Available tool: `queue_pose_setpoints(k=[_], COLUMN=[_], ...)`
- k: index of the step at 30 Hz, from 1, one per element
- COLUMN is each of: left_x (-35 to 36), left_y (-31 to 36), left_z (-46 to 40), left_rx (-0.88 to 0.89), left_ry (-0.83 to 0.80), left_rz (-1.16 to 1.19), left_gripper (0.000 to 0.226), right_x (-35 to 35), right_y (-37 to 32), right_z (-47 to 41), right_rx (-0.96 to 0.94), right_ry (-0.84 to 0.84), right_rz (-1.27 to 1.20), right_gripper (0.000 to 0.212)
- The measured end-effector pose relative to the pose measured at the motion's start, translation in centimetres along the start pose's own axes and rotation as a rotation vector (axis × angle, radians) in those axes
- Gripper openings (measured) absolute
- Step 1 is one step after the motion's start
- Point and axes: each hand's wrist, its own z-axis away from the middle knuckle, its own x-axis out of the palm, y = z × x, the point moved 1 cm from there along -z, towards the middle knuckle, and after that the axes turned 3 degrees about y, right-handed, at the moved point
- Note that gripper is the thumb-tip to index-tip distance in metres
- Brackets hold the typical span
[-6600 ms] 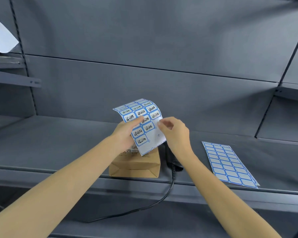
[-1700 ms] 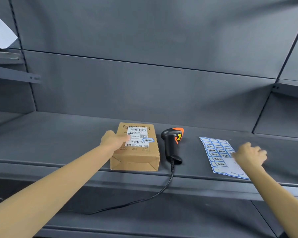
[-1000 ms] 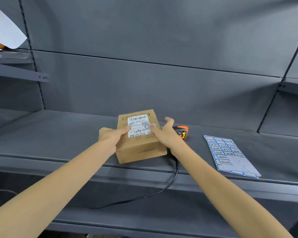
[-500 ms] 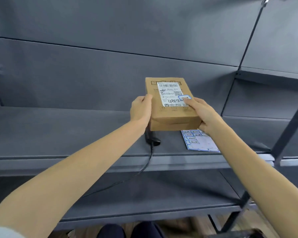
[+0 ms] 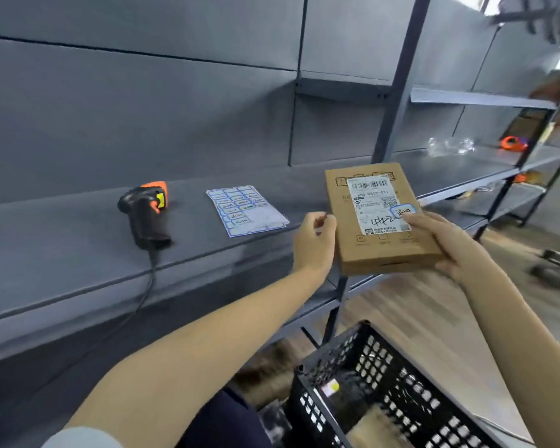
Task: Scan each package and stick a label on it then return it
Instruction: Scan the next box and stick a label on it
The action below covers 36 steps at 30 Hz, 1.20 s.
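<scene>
A flat brown cardboard package (image 5: 346, 227) with a white shipping label and a small blue-edged sticker (image 5: 402, 210) is in the air, right of the shelf edge. My left hand (image 5: 312, 244) grips its left side. My right hand (image 5: 450, 244) holds its right side, thumb on top near the sticker. The black and orange barcode scanner (image 5: 146, 215) lies on the grey shelf (image 5: 62, 253). The blue-edged label sheet (image 5: 244, 210) lies to the scanner's right.
A black perforated plastic crate (image 5: 369, 383) stands on the floor below the package, with something brown inside. A grey upright post (image 5: 398, 82) divides the shelving. Further shelves at right carry clear plastic (image 5: 450, 145) and an orange item (image 5: 511, 143).
Both hands lifted the stickered package off the shelf and carried it right. My view swung right and down, so the crate came into sight and the scanner and sheet shifted left.
</scene>
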Motion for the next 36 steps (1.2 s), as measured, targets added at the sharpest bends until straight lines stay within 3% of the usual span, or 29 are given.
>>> queue_pose_setpoints(k=[2,6,10,14,22,31,36], left_x=[1.7,4.1,6.1,7.4,8.1,7.7,8.0], left_y=[-3.0,-9.8,-16.3,-21.5,-28.1,-32.3,-33.6], left_z=[1.6,4.3,6.0,7.7,9.1,8.6,8.0], left_rx=[-0.002,-0.015,-0.081,-0.052,-0.092,-0.181,-0.171], left_ry=[-0.093,-0.231,-0.312,-0.306,-0.303,-0.280,-0.302], left_rz=[-0.091,-0.312,-0.507,-0.732,-0.922,-1.045,-1.076], left_gripper=[0.028,0.033,0.039,0.040,0.043,0.045,0.044], right_x=[-3.6,-9.2,-13.2,-16.0,-20.5,-20.4,-18.6], right_y=[2.2,8.3,15.9,23.3,35.8,45.1,48.1], right_z=[0.5,1.5,1.9,1.3,-0.1,0.8,-0.9], right_rx=[0.056,0.197,0.350,0.526,0.768,0.930,0.863], right_ry=[0.029,0.058,0.087,0.093,0.004,-0.035,0.011], right_rz=[0.026,0.107,0.104,0.080,0.160,0.221,0.221], right_gripper=[0.036,0.061,0.068,0.064,0.075,0.052,0.050])
